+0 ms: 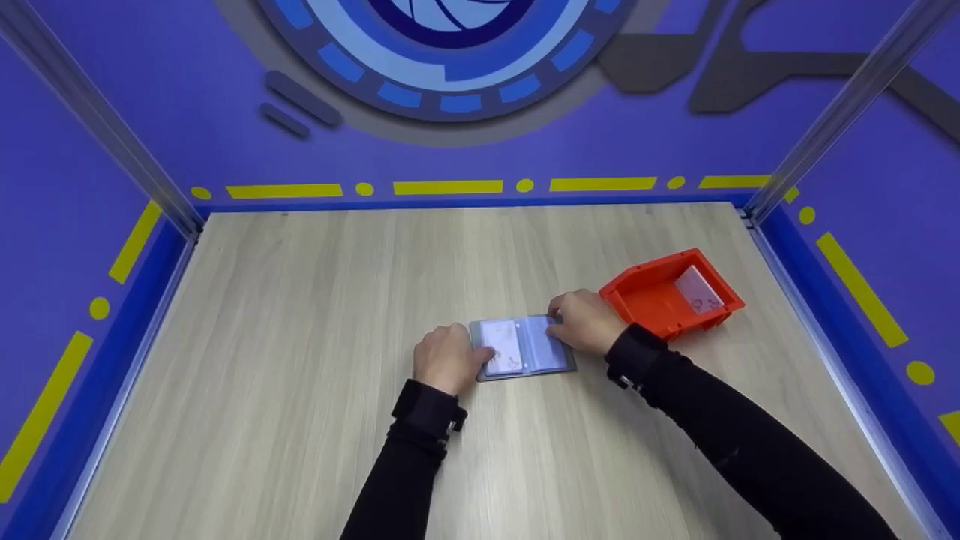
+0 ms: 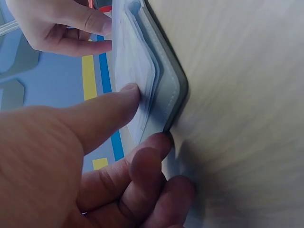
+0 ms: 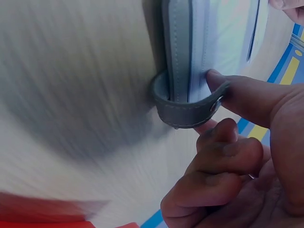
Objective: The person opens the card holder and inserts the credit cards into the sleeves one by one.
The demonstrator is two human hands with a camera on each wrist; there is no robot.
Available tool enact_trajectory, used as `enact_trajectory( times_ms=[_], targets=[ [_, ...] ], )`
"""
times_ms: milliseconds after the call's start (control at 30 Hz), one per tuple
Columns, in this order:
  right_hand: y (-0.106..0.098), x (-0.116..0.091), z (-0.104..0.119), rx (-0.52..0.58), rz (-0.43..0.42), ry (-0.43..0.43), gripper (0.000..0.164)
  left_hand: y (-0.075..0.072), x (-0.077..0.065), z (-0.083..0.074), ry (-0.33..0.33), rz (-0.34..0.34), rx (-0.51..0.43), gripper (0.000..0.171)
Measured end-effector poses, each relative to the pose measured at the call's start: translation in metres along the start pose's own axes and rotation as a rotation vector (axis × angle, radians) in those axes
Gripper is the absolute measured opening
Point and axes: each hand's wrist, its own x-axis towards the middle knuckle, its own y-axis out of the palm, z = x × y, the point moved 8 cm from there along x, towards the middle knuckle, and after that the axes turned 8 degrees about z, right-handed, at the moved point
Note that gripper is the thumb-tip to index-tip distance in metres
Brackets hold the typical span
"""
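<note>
A grey card holder (image 1: pixel 568 364) lies open on the table between the hands, with clear sleeves on both sides. In its left sleeve a white card (image 1: pixel 501 341) with small pinkish markings shows; the right sleeve (image 1: pixel 546 346) looks bluish. My left hand (image 1: pixel 446 358) pinches the left edge, thumb on the sleeves and fingertips at the cover's edge, as the left wrist view shows. At the opposite edge my right hand (image 1: pixel 591 322) grips the holder, thumb on the sleeve side. A curved strap with a snap (image 3: pixel 187 114) stands off that edge beside the right thumb.
Just right of my right hand sits an orange-red bin (image 1: pixel 649 301), with a white and pink card (image 1: pixel 697 290) leaning inside. Blue-purple panels (image 1: pixel 480 161) with yellow marks wall the wood-grain table (image 1: pixel 300 300) at the back and both sides.
</note>
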Motion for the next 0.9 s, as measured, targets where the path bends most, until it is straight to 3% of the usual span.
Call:
enact_trajectory(
  times_ms=[367,633,900],
  targets=[
    [-0.0037,0.0076,-0.0023,0.009,0.045,0.018,0.032,-0.0005,-0.0018,-0.0013,0.0,0.009,-0.025,0.041],
    [-0.0101,0.0096,0.0027,-0.042,-0.022,-0.018,0.012,-0.0034,-0.0036,-0.0035,0.024,-0.023,-0.013,0.038],
    [-0.0075,0.0058,0.0008,-0.003,0.017,0.0,0.021,-0.0025,-0.0021,-0.0023,0.02,-0.017,-0.008,0.04]
  ],
)
